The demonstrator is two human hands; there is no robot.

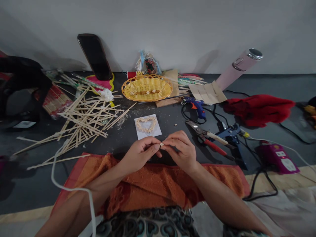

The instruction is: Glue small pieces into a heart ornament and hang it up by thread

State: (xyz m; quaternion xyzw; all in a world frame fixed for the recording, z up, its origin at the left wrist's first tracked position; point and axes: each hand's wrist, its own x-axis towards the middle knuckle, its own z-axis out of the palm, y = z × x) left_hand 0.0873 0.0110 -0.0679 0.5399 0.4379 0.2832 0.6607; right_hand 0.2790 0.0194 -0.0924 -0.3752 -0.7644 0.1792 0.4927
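Observation:
Between the fingertips of my left hand (143, 151) and my right hand (181, 149) is a small pale wooden piece (161, 144). Both hands pinch it, one from each side, above the front part of the dark table. Just beyond them lies a white square card (156, 126) bearing a heart outline (138, 124) built from small pale wooden bits. One loose wooden bit (175, 124) rests on the table to the right of the card. A yellow woven basket (147, 97) stands farther back with a few small pale pieces in it.
Wooden sticks (84, 118) are heaped at left, near a propped phone (95, 56). At right lie a blue glue gun (198, 107), pliers (207, 136), a red cloth (259, 108) and a purple box (278, 158) with cables. A pink flask (238, 69) leans behind. An orange towel (158, 187) covers the front edge.

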